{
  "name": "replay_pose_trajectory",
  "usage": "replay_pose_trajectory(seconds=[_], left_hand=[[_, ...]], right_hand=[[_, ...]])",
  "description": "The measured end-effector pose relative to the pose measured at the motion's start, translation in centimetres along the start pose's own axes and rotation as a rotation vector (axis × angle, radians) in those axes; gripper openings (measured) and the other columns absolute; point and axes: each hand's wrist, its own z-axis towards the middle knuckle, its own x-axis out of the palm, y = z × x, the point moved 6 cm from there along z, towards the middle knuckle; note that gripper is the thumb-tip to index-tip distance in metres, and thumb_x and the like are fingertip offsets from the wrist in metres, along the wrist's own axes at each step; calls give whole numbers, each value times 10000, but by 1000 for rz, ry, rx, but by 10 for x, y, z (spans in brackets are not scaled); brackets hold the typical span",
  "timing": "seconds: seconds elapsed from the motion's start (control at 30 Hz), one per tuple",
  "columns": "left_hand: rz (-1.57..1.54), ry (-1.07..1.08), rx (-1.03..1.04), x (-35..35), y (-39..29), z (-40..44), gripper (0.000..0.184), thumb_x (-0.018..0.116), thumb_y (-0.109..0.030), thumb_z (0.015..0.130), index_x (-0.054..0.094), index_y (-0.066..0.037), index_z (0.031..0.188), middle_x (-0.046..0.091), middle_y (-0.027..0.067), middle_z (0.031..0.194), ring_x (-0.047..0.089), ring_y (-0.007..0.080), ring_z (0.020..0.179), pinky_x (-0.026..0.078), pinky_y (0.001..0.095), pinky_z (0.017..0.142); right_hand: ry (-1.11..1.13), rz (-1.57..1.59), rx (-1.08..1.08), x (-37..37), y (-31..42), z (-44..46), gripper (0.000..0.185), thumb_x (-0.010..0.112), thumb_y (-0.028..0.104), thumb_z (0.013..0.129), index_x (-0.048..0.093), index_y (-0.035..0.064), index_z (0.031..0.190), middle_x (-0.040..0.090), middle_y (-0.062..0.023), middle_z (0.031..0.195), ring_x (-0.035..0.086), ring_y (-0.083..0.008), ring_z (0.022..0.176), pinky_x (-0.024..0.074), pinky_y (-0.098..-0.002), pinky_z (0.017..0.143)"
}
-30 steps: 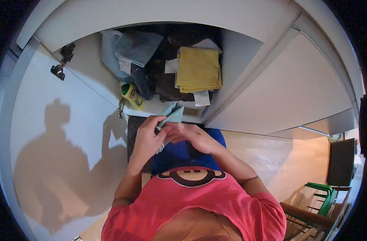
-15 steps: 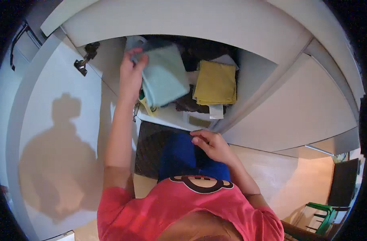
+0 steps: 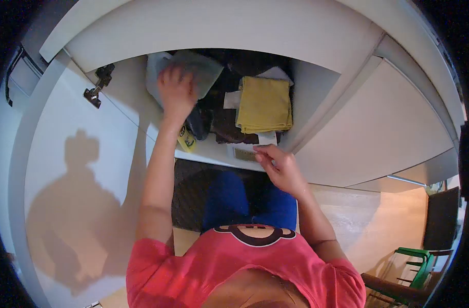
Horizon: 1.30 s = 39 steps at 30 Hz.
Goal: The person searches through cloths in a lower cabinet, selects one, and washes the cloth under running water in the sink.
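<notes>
My left hand (image 3: 178, 92) reaches into the cabinet's left side. Its slightly blurred fingers are spread over a light green cloth (image 3: 206, 69) and touch it; no grip on it shows. Beneath this wrist stand a yellow-labelled item (image 3: 186, 140) and a dark item (image 3: 195, 124), both partly hidden. A folded stack of yellow cloths (image 3: 265, 104) lies to the right, on top of dark brown fabric (image 3: 226, 123). My right hand (image 3: 281, 169) hovers at the cabinet's front edge, just below the stack. Its fingers are loosely bent and apart, with nothing visible in them.
An opened white door (image 3: 85, 169) with a metal hinge (image 3: 98, 84) stands at left. Another white door (image 3: 383, 123) is on the right. A dark mat (image 3: 188, 200) lies on the floor before the cabinet. A green chair (image 3: 419, 269) stands at lower right.
My left hand has moved the light green cloth back and left, and its fingers now lie over it. The dark item shows more. My right hand has moved up and right towards the cabinet edge.
</notes>
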Motion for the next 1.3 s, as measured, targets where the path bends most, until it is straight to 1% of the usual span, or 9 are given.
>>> replay_pose_trajectory(seconds=[0.2,0.33,0.43,0.7,0.93,1.0,1.1,1.17,1.3], left_hand=[[44,234,91,48,-6,15,432,484,-442,791,577,-150,1095,474,110,1226,353,325,1186,219,527,964],[-62,203,145,60,-3,21,423,477,-440,800,580,-144,1085,472,117,1229,357,333,1185,204,543,972],[53,197,76,42,-24,9,364,508,-381,790,595,-132,1041,456,140,1233,341,331,1196,192,551,981],[-492,214,55,-13,-142,-61,232,596,-177,681,634,-124,903,497,75,1121,379,258,1146,220,488,978],[-561,220,1,-17,-114,-49,253,574,-66,638,630,-118,880,550,58,963,469,252,969,355,435,848],[-444,147,-163,-9,-66,-27,204,554,-37,656,606,-53,852,570,146,837,502,338,824,388,443,771],[-274,-164,-527,-4,28,-14,275,566,-177,765,547,-20,991,518,205,963,497,351,876,394,443,767],[13,-119,-464,11,59,0,302,589,-234,747,564,-31,970,549,182,933,502,336,877,393,443,760],[-24,9,-308,19,73,15,287,590,-275,747,584,-48,922,587,156,875,510,313,869,404,427,738]], right_hand=[[82,-50,-169,18,14,1,195,549,125,823,582,14,981,597,-166,783,584,-284,658,454,-344,576],[228,-98,-64,30,8,-11,208,532,172,828,572,24,968,597,-184,843,578,-345,735,462,-389,651],[238,-123,-31,31,-4,-24,215,538,167,828,575,28,988,601,-176,824,582,-321,691,460,-370,621],[261,-73,108,27,-29,-45,241,532,194,824,576,33,997,608,-189,887,589,-362,785,473,-401,681],[229,-115,152,12,-32,-55,223,531,167,825,580,34,997,608,-186,882,594,-353,784,474,-387,675],[217,-125,161,9,-32,-58,212,540,148,822,582,37,998,609,-181,865,598,-344,773,478,-374,668],[87,-54,29,-16,-10,-58,205,548,96,815,579,52,1013,608,-152,851,606,-300,735,478,-351,664],[-113,-69,-167,-55,28,-52,227,552,30,797,571,66,1020,603,-128,886,599,-263,780,465,-340,707],[-900,-518,-683,-145,123,-36,290,574,-31,734,535,30,1015,590,-115,981,542,-276,924,415,-363,820]])
